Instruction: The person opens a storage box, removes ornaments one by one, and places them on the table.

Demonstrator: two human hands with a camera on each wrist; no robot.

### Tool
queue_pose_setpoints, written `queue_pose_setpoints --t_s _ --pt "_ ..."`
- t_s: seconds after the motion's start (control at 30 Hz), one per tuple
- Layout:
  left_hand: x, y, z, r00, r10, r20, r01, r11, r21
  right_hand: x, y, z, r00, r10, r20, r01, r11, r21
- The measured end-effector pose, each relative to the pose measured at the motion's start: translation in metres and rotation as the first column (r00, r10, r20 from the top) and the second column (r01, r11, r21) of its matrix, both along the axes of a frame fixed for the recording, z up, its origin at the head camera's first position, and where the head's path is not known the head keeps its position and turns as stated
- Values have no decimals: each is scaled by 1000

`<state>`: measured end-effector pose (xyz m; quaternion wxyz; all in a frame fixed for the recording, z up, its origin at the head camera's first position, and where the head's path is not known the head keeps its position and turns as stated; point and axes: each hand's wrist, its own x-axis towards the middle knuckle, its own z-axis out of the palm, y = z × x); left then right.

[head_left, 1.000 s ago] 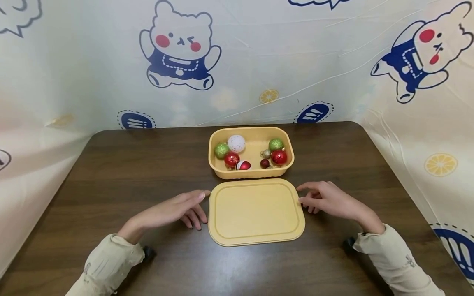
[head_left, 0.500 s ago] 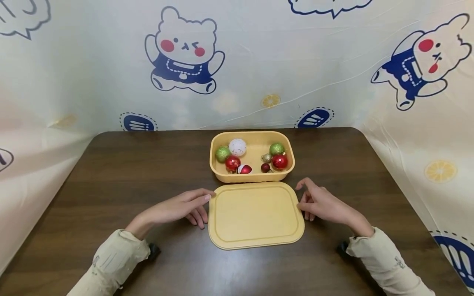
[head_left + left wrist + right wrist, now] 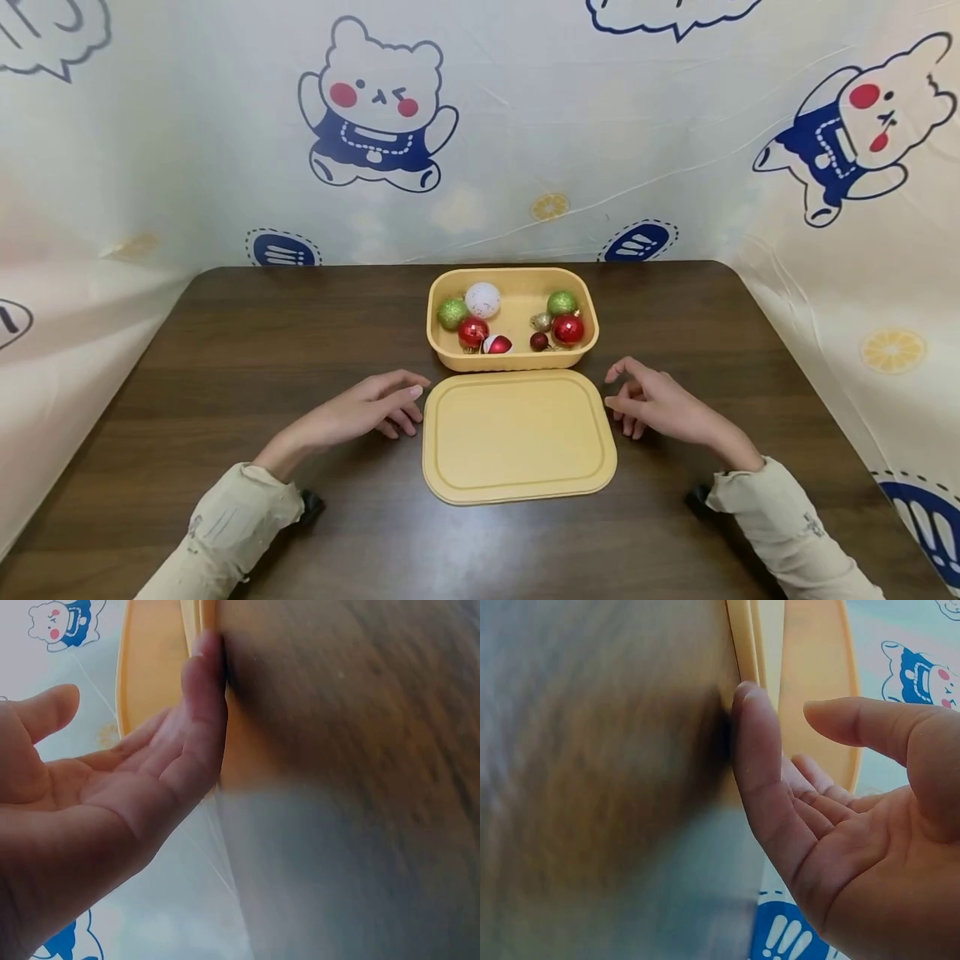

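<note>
A flat yellow lid (image 3: 520, 437) with rounded corners lies on the brown table, just in front of a yellow box (image 3: 512, 360). Beside the lid's left edge is my left hand (image 3: 356, 412), its fingers loosely bent and holding nothing. On the other side my right hand (image 3: 663, 406) hovers by the right edge, fingers relaxed, thumb near the rim. In the box's left part lie a white ball (image 3: 482, 300), a green ball (image 3: 452, 313), a red ball (image 3: 472, 332) and a red-and-white ornament (image 3: 497, 344). Its right part holds another green ball (image 3: 562, 303), a red ball (image 3: 567, 329) and smaller ornaments.
The dark wooden table (image 3: 315, 317) extends around the box and lid. A pale cloth (image 3: 510, 108) printed with cartoon bears hangs behind it and along both sides.
The view has tilted up slightly. Half a second ago my fingertips were at the lid's edges; now both hands sit slightly farther out from it. Lid and box stay in place.
</note>
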<state>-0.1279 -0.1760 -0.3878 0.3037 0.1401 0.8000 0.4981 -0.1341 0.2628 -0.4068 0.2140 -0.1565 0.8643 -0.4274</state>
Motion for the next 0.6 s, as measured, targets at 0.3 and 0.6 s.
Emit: queue_pose_setpoints --t_s 0.3,0.6 --pt "6 8 4 996 3 -94 -1 1000 28 -8 -8 10 983 -14 -181 26 997 66" --pt "4 14 8 962 210 -177 -189 974 125 -13 -20 11 958 -54 -282 77 994 71"
